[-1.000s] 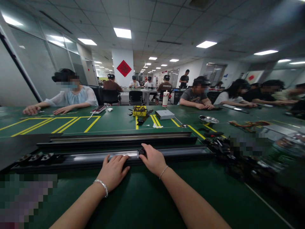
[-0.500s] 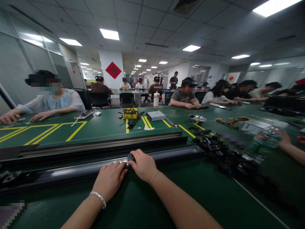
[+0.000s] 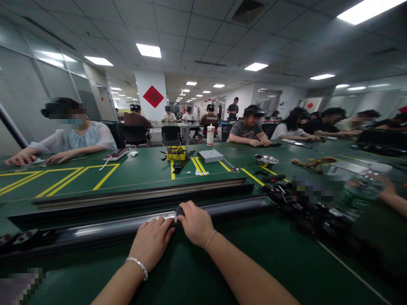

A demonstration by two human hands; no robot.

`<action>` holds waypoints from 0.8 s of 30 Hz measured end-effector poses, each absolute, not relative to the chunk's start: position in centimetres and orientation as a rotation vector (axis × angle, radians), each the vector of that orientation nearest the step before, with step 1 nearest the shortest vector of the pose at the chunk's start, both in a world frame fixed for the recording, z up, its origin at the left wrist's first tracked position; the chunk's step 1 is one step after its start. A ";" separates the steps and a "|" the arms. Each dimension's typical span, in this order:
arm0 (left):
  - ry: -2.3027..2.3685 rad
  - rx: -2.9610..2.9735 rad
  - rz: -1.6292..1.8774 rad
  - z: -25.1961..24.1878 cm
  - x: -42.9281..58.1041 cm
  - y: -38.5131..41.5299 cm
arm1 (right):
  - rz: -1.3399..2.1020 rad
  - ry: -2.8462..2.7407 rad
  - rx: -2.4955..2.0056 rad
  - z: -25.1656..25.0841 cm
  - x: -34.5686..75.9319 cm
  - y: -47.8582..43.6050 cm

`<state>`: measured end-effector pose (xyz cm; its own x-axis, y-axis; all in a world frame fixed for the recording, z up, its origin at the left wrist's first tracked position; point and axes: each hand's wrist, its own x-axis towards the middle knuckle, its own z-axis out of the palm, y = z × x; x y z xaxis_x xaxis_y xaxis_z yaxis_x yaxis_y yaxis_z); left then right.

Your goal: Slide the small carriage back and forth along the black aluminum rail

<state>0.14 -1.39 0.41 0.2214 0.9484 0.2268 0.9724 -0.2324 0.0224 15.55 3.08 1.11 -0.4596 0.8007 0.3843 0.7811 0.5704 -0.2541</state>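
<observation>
A long, dark metal rail (image 3: 104,229) with a shiny, trough-like inner face lies across the green table in front of me. My left hand (image 3: 153,239) is curled over its near edge, fingers together on the shiny face. Just to the right, my right hand (image 3: 196,222) pinches a small black part (image 3: 179,211) between thumb and fingers, against the rail. A bright upright edge shows beside that part; my fingers hide the rest of it.
Behind lies a second long rail (image 3: 143,195). Dark parts (image 3: 305,214) are heaped on the right, near a plastic bottle (image 3: 358,192) and a co-worker's arm (image 3: 394,197). A metal bowl (image 3: 266,160), a grey box (image 3: 210,156) and a yellow item with black cords (image 3: 176,153) stand farther back.
The whole view has shifted slightly. Both hands keep about the same place on the rail, and the right still holds the small black part.
</observation>
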 end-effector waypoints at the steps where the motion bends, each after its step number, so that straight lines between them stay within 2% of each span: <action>1: -1.864 -2.350 -0.295 0.4 0.2 -1.4 | 0.055 -2.342 -1.265 1.1 15.6 3.1; 24: -1.893 -2.320 -0.213 0.3 0.3 -1.2 | 0.072 -2.352 -1.288 1.0 15.6 3.2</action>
